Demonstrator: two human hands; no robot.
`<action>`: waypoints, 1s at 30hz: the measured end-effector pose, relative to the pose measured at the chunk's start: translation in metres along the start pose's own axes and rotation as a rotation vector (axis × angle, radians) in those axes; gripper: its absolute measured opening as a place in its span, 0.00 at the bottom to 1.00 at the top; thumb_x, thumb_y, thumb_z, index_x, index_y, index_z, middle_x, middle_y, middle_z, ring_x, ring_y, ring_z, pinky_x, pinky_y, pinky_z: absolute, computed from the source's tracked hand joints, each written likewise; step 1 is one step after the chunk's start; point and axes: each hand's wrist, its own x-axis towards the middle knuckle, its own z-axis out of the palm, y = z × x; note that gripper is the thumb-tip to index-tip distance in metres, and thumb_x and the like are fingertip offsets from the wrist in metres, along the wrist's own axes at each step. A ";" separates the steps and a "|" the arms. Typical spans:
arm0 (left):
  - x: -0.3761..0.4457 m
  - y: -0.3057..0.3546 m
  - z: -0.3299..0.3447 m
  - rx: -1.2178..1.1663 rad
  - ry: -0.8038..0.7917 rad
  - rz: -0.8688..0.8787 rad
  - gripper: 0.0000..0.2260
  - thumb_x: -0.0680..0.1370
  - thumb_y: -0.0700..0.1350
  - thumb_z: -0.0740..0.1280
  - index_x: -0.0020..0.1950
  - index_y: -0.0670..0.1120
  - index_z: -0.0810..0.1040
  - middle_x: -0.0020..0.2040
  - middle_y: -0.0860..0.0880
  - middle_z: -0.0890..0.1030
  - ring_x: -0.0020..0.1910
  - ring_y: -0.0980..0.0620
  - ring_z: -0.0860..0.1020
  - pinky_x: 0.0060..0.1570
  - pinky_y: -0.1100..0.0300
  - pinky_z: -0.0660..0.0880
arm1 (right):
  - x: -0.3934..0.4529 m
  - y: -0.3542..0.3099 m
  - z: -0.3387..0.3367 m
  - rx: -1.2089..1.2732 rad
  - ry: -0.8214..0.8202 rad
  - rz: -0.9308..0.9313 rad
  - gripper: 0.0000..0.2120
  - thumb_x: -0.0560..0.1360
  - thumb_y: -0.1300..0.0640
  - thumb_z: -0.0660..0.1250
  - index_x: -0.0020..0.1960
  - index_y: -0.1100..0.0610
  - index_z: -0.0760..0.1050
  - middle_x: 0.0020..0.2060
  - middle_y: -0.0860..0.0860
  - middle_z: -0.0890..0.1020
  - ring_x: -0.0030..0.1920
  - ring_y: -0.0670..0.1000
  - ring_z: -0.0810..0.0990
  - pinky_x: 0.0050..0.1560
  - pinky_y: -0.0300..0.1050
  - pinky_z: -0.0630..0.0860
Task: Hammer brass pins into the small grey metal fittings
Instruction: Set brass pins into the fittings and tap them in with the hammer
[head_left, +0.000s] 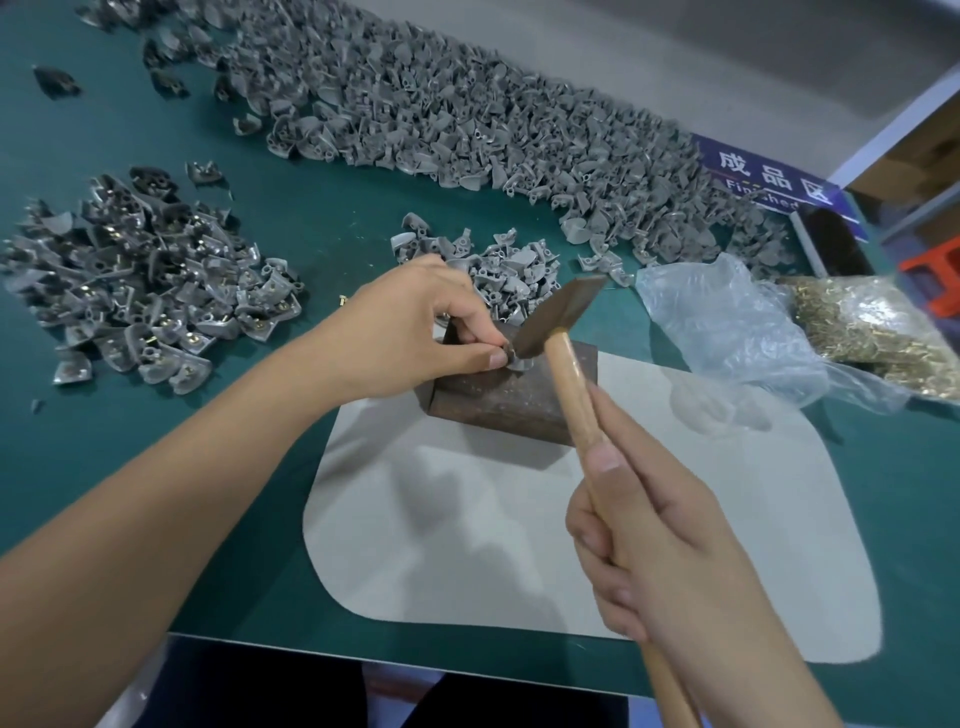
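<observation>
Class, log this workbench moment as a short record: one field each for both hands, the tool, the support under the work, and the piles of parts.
left hand: left hand pinches a grey fitting on the block
right hand: right hand grips the hammer handle
tool: hammer, head down at the fitting
support: rusty metal block on a grey mat
piles: bare fittings far side; fittings with brass left
pins: bag of brass pins right

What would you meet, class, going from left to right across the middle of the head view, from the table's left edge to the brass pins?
Pile of pinned fittings → left hand pinching a fitting → rusty metal block → hammer → clear plastic bag → bag of brass pins.
</observation>
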 end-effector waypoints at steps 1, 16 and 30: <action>0.000 0.000 0.000 0.001 -0.001 -0.008 0.04 0.73 0.50 0.78 0.44 0.51 0.88 0.38 0.58 0.78 0.48 0.55 0.73 0.51 0.58 0.72 | 0.000 -0.001 -0.002 -0.002 0.004 -0.010 0.19 0.81 0.42 0.59 0.69 0.24 0.72 0.31 0.52 0.66 0.25 0.48 0.58 0.27 0.37 0.59; 0.000 -0.003 0.001 0.013 0.001 -0.015 0.04 0.73 0.53 0.77 0.44 0.54 0.87 0.39 0.58 0.79 0.49 0.54 0.73 0.52 0.45 0.74 | 0.000 0.003 -0.001 -0.038 0.004 -0.032 0.21 0.79 0.40 0.59 0.69 0.24 0.71 0.32 0.55 0.64 0.27 0.51 0.57 0.26 0.37 0.59; 0.001 -0.008 0.002 0.014 -0.008 0.013 0.04 0.73 0.53 0.77 0.45 0.55 0.87 0.37 0.60 0.77 0.47 0.57 0.72 0.47 0.56 0.71 | -0.002 0.006 -0.001 -0.013 0.086 -0.114 0.21 0.79 0.41 0.60 0.71 0.28 0.73 0.30 0.51 0.67 0.26 0.49 0.58 0.26 0.38 0.59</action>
